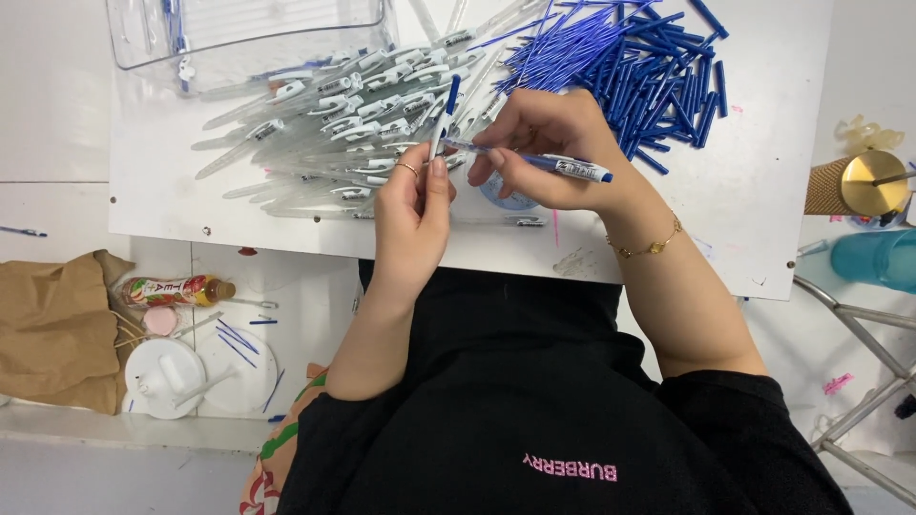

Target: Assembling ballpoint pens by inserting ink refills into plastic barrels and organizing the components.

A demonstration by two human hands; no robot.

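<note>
A white board [763, 219] lies across my lap as a work surface, with a pale floor showing beneath it. Just above its near edge, my right hand [549, 153] pinches a pen [563, 167] with a clear barrel, blue grip and white clip, holding it level with the clip end pointing to my right. My left hand [412, 215] is closed around a second pen [445, 119], which stands nearly upright, its blue end up, between my thumb and fingers. The two pens meet near my fingertips, and the hands touch there.

Behind my hands, a heap of clear barrels [334, 133] with white clips spreads over the left half of the board. To the right of it lies a pile of blue refills [639, 67]. A clear plastic tub [248, 33] sits at the far left corner.

On my right wrist is a gold bracelet [649, 248], and a ring [407, 168] sits on my left hand. Down on the floor to my left are a brown paper bag [52, 329], a small bottle [176, 289] and a white lid [164, 377]. To my right stand a teal bottle [873, 259] and a gold cup [863, 183].
</note>
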